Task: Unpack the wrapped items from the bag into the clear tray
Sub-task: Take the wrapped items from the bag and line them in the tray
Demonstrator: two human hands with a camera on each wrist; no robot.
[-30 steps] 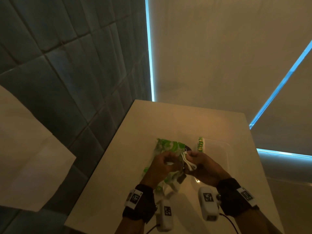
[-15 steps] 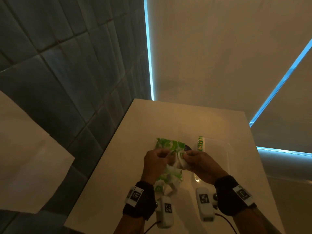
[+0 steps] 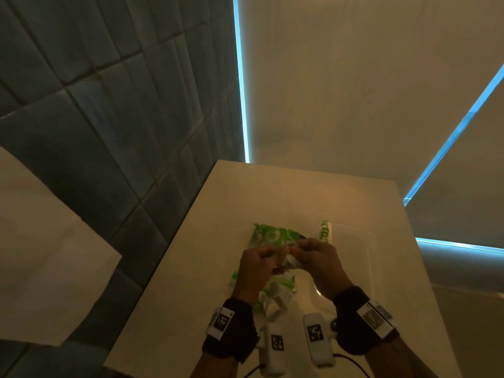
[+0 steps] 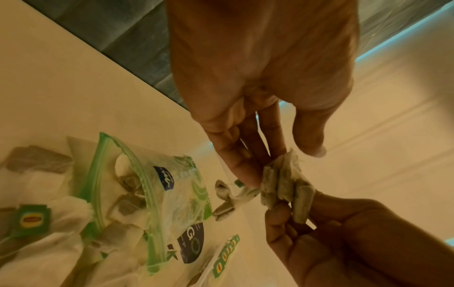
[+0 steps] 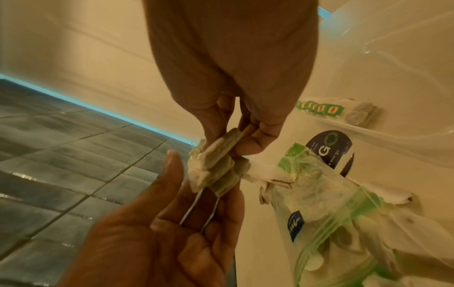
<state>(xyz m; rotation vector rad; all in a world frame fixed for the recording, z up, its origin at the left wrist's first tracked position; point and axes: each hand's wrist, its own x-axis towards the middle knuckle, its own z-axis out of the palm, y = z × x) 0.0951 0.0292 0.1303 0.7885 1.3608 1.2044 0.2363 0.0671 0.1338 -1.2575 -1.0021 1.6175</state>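
While both hands meet above the white counter, a small cluster of tea bags hangs between them, just above and beside the zip-top bag. The left hand pinches the cluster's upper edge between thumb and fingertips, and the right hand pinches its opposite end with fingers curled around it. Seen from the wrists, the cluster is several flat, pale grey-green sachets stacked face to face, their paper edges soft and slightly frayed, with thin strings trailing down across the left palm in the right wrist view. Below the hands lies the zip-top bag, clear plastic printed in bright green with a green zipper strip and dark round labels; its mouth gapes, and more tea bags and white paper wrappers spill from it onto the counter. To the right of the zip-top bag sits the clear tray, its rim touching or nearly touching the plastic. Inside the tray, at the wall nearest the zip-top bag, rests a row of green-and-yellow tags with another bundle of tea bags beside them.
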